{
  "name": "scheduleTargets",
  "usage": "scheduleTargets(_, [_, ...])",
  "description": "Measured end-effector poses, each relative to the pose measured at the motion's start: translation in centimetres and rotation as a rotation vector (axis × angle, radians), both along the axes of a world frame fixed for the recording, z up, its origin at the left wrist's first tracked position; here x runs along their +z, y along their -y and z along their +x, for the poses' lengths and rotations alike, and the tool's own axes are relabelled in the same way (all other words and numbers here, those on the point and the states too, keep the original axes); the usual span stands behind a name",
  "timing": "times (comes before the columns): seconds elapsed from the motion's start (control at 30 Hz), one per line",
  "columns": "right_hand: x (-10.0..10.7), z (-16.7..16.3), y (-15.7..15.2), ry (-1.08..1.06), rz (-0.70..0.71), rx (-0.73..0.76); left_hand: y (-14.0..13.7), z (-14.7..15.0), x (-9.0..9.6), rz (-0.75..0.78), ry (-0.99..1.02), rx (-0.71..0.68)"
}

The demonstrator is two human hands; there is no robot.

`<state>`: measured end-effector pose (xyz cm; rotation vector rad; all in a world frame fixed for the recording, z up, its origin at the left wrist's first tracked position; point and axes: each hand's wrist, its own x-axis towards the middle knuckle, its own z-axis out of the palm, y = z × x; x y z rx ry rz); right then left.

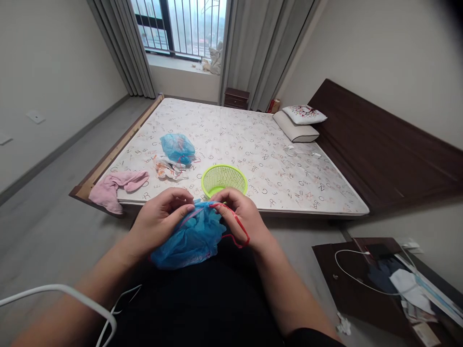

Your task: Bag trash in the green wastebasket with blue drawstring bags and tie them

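A thin blue plastic bag hangs crumpled over my lap, its gathered top edge between my two hands. My left hand pinches the left part of that edge, thumb against curled fingers. At the other end, my right hand grips the top of the bag together with a red drawstring, which loops down over the palm side. Just beyond my fingers, a lime-green plastic basket stands on the bed, its near side partly hidden by my hands.
On the patterned mattress lie another blue plastic bag, crumpled white and orange wrapping and a pink cloth. Pillows sit by the headboard. A dark low table with a white cable is at right; another white cable crosses my left forearm.
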<state>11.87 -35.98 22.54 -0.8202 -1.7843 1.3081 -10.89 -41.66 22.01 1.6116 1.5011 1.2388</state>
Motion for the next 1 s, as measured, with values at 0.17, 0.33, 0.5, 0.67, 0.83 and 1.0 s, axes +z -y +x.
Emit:
scheduleTargets(0.17, [-0.6,-0.9,0.5,-0.122,-0.141,-0.065,-0.1,0.2,0.4,0.082,-0.21,-0.075])
scheduleTargets(0.33, [-1.3,-1.2,0.3,-0.219,-0.203,-0.023,-0.6,0.8,0.4,0.148,-0.297,-0.213])
scheduleTargets(0.5, [-1.7,-0.2,-0.3,-0.197,-0.213,0.072,-0.7,0.5,0.2,0.087,-0.316,-0.141])
scheduleTargets(0.67, [-1.5,0.7,-1.4,0.031,0.038,0.114,-0.4,0.1,0.4,0.049,-0.312,-0.084])
scheduleTargets(0.83, [-0.8,0.8,-1.4,0.11,0.374,0.172,-0.3,0.3,0.3,0.042,-0.324,-0.092])
scheduleTargets(1.0, [-1.0,0.5,-1.0,0.094,0.459,0.14,-0.2,0.3,0.5,0.047,-0.345,-0.143])
